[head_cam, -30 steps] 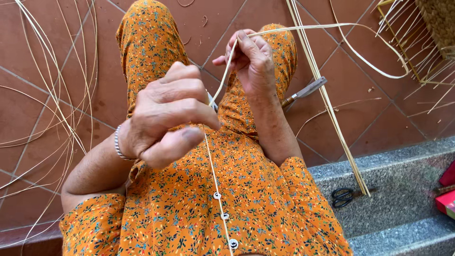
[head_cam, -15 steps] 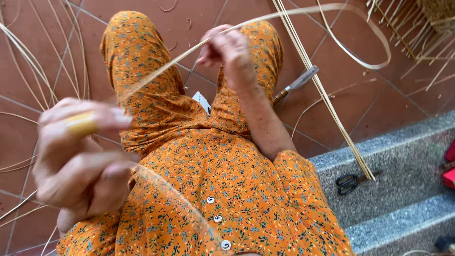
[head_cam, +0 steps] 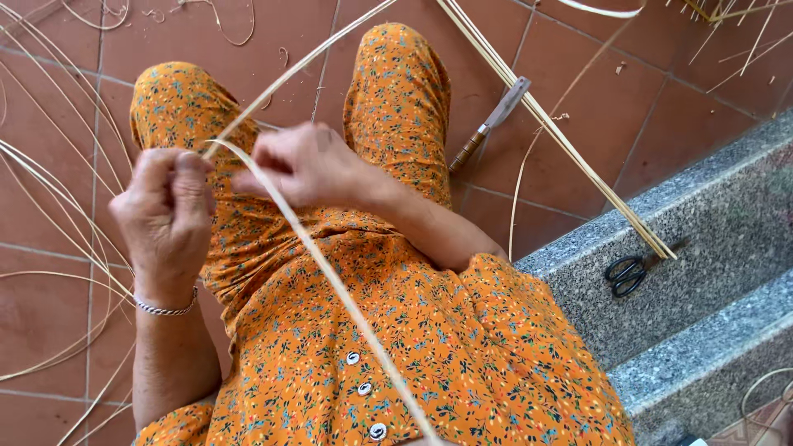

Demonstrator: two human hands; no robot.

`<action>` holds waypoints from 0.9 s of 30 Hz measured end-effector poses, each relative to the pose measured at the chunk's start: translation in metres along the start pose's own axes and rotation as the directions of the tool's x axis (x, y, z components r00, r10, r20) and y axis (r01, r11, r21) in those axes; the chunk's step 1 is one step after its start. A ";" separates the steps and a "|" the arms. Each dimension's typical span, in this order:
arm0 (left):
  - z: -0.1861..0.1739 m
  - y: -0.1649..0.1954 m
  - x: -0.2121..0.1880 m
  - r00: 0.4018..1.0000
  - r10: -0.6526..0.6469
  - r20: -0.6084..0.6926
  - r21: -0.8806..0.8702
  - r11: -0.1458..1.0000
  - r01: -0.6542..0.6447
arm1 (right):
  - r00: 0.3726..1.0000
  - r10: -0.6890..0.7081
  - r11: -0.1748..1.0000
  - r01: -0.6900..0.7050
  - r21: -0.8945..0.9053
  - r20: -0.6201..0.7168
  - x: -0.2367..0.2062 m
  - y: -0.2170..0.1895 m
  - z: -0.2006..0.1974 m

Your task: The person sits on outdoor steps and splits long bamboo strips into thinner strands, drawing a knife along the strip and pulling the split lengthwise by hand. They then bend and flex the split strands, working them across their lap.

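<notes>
1. Head view: a seated person in an orange floral-print outfit works a long, pale, flat bamboo strip [head_cam: 330, 281] over the lap, above a floor of reddish-brown terracotta tiles [head_cam: 570, 124].

2. The left hand [head_cam: 165, 211], a silver bracelet [head_cam: 165, 308] on its wrist, is clenched in a fist around the strip's near end; the right hand [head_cam: 301, 165] is closed over the strip just beside it, thumb and fingers pinching the pale sliver.

3. From the two hands the strip runs one way down across the buttoned front toward the bottom edge of the frame, the other way up between the knees toward the top edge.

4. A wooden-handled knife [head_cam: 489, 124] lies on the tiles beside the right knee; black-handled scissors [head_cam: 625, 272] rest on the grey speckled stone step [head_cam: 702, 248] at its near edge, touching a bundle of straight bamboo sticks [head_cam: 570, 140].

5. Loose thin slivers [head_cam: 49, 215] curve over the tiles along the left edge.

6. Judged from the grip, the work goes best with both hands close together, tension even, and the strip kept flat, not twisted.
</notes>
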State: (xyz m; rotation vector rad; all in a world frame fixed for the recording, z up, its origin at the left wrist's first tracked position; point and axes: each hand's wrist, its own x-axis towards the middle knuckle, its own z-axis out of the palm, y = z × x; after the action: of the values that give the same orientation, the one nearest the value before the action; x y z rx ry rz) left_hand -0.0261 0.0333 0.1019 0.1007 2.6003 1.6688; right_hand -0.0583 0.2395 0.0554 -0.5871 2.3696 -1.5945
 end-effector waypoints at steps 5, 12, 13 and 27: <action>-0.008 -0.001 0.007 0.994 0.104 0.020 0.264 0.959 -0.106 | 0.744 -0.658 0.753 0.651 0.097 0.116 -0.063 -0.085 -0.042; -0.006 0.018 0.013 0.979 0.173 0.111 0.475 0.856 -0.205 | 0.640 -0.685 0.622 0.763 0.177 -0.348 -0.113 -0.103 -0.088; -0.009 0.020 0.011 0.975 0.187 0.117 0.478 0.850 -0.220 | 0.642 -0.627 0.637 0.748 0.184 -0.441 -0.118 -0.096 -0.088; -0.160 -0.091 -0.057 0.969 -0.108 -0.222 0.383 0.904 0.189 | 0.184 0.398 0.883 0.188 0.430 -0.899 -0.106 0.126 -0.134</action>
State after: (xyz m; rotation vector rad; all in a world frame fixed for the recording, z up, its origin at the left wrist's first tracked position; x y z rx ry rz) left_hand 0.0158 -0.1539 0.0862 -0.2574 2.9724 1.1257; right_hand -0.0425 0.4399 -0.0130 1.1546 2.2657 -2.8847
